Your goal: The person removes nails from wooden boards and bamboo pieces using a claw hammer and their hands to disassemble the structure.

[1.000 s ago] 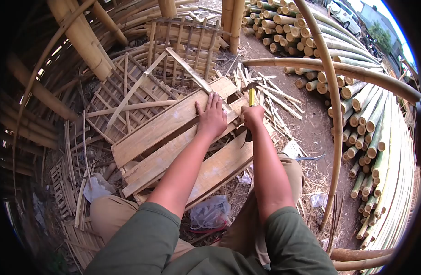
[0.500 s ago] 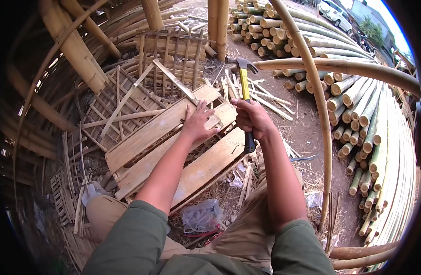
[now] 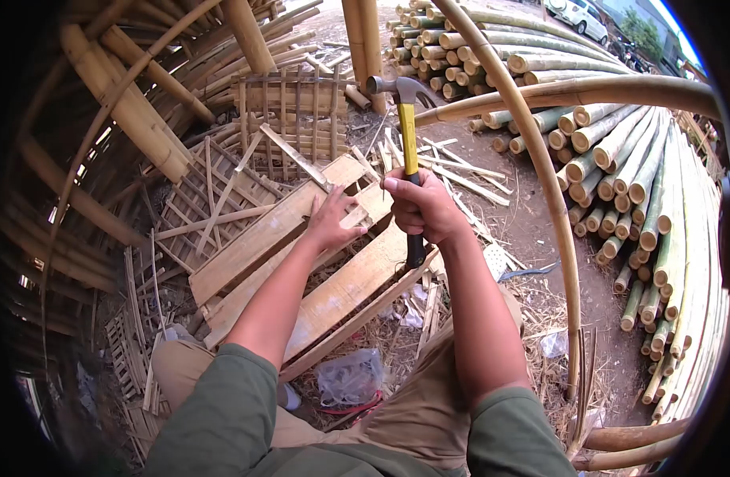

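My right hand (image 3: 425, 205) is closed around the handle of a hammer (image 3: 409, 143) with a yellow and black grip, held upright with its head at the top. Something thin, perhaps a nail, shows at the thumb and finger of that hand. My left hand (image 3: 331, 220) rests with fingers spread on the far end of the wooden planks (image 3: 341, 298), beside a thin wooden strip (image 3: 293, 155) that runs up and left from it. Whether the fingers press the strip is hard to tell. The planks lie side by side with gaps between them.
Stacked bamboo poles (image 3: 619, 167) fill the right side. A curved bamboo pole (image 3: 552, 167) arches between them and my right arm. Slatted bamboo panels (image 3: 293, 119) lie beyond the planks. A plastic bag (image 3: 349, 377) sits between my legs; loose strips (image 3: 464, 171) litter the ground.
My right hand has risen from the planks with the hammer, whose head now stands high above the fist. My left hand stays at the planks' far end, its fingers slightly shifted.
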Demonstrator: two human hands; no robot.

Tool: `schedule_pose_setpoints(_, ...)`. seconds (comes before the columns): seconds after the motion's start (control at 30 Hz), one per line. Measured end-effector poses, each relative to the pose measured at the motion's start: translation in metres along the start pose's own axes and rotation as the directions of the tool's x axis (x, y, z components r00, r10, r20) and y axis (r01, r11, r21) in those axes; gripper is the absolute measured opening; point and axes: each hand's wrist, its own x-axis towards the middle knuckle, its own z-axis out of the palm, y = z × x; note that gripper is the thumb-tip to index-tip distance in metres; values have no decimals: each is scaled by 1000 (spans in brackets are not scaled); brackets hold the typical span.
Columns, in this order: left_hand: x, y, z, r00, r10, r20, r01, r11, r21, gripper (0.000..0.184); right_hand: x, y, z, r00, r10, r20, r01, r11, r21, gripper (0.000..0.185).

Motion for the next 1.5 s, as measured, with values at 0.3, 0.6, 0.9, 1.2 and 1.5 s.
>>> schedule_pose_setpoints(0.3, -10, 14, -2, 994, 80, 80, -80, 997, -5, 76, 3, 1, -2, 999, -31, -38, 32, 999, 18, 17)
schedule_pose_setpoints(0.6, -16, 7, -2, 973, 196, 119, -194, 981, -26, 76, 1, -1, -2, 998, -27, -60, 27, 1000, -1, 17)
schedule_pose_setpoints(0.9, -23, 1, -1, 962, 251, 106, -231, 958, -172, 76, 5, 1, -2, 992, 2, -123, -3, 1000, -11, 17)
schedule_pose_setpoints(1.2, -30, 11, 8, 960, 263, 99, -274, 954, 120, 80, 17, 16, -3, 955, -13, -296, -9, 997, -71, 19)
schedule_pose_setpoints(1.5, -26, 8, 12, 953, 291, 80, -292, 956, 10, 80, 25, 27, -9, 942, 13, -336, -30, 998, -46, 19)
